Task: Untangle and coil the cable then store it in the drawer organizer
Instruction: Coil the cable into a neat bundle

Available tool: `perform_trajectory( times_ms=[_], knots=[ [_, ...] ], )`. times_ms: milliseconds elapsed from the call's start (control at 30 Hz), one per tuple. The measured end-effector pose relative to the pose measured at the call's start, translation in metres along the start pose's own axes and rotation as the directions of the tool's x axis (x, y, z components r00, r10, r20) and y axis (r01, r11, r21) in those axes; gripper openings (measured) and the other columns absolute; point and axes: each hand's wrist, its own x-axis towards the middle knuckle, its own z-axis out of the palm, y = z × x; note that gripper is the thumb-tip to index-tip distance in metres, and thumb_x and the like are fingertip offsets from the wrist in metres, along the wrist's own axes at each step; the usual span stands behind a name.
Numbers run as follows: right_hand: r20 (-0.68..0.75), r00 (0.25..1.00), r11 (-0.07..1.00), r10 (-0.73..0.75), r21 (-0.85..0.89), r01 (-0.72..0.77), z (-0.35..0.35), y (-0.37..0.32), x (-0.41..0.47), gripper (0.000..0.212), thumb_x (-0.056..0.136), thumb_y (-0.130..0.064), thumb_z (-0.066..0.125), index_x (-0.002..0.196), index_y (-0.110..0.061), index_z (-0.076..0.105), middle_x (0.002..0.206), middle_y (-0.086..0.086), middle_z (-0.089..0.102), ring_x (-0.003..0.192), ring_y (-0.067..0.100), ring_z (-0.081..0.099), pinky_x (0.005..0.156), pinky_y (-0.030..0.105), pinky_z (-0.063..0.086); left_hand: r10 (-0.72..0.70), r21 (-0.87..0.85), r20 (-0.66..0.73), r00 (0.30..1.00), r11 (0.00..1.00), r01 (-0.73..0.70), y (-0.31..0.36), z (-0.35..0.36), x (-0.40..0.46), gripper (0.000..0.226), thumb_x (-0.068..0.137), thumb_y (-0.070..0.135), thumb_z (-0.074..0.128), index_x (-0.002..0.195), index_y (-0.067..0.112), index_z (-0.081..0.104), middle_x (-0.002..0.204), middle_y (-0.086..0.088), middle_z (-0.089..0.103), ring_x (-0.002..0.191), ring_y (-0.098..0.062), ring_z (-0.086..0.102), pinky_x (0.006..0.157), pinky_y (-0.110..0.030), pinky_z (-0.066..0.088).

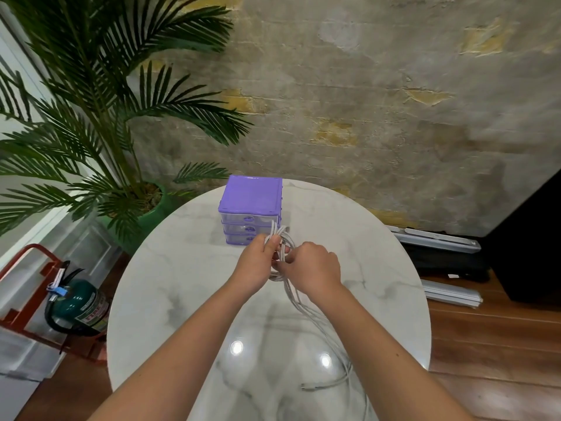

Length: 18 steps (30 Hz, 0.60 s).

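Note:
A white cable (315, 320) is partly wound into loops held above the round marble table (170, 299). My left hand (256, 262) grips the bundle of loops from the left. My right hand (312, 267) pinches the cable at the loops from the right. The loose tail runs down toward me and curls on the table, with its plug end (305, 386) lying near the front edge. Just behind the hands stands the purple drawer organizer (250, 197) with three clear drawers, all closed.
A potted palm (100, 123) in a green pot stands left of the table. A green fire extinguisher (82, 305) in a red stand sits on the floor at left. Black bags and grey rails (440, 241) lie on the wooden floor at right.

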Motion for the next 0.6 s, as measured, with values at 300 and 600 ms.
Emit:
perform_trajectory(
  times_ms=[300, 600],
  knots=[
    [0.037, 0.982, 0.813, 0.184, 0.555, -0.173, 0.005, -0.002, 0.007, 0.05, 0.083, -0.036, 0.069, 0.047, -0.015, 0.042, 0.036, -0.005, 0.034, 0.044, 0.016, 0.032, 0.048, 0.029, 0.025, -0.002, -0.031, -0.221, 0.975, 1.0, -0.005, 0.003, 0.007, 0.0, 0.037, 0.091, 0.052, 0.056, 0.085, 0.015, 0.059, 0.069, 0.008, 0.06, 0.06, -0.006, 0.055, 0.057, -0.022, 0.041],
    [0.175, 0.97, 0.684, 0.168, 0.688, -0.243, -0.004, -0.002, 0.014, 0.024, 0.08, -0.033, 0.073, 0.078, -0.01, 0.077, 0.067, 0.006, 0.067, 0.06, 0.014, 0.052, 0.061, 0.027, 0.04, -0.066, -0.109, -0.335, 0.94, 0.994, 0.03, 0.011, 0.016, -0.011, 0.049, 0.094, 0.057, 0.045, 0.083, 0.011, 0.058, 0.07, 0.007, 0.06, 0.069, -0.012, 0.057, 0.063, -0.03, 0.039]
  ],
)
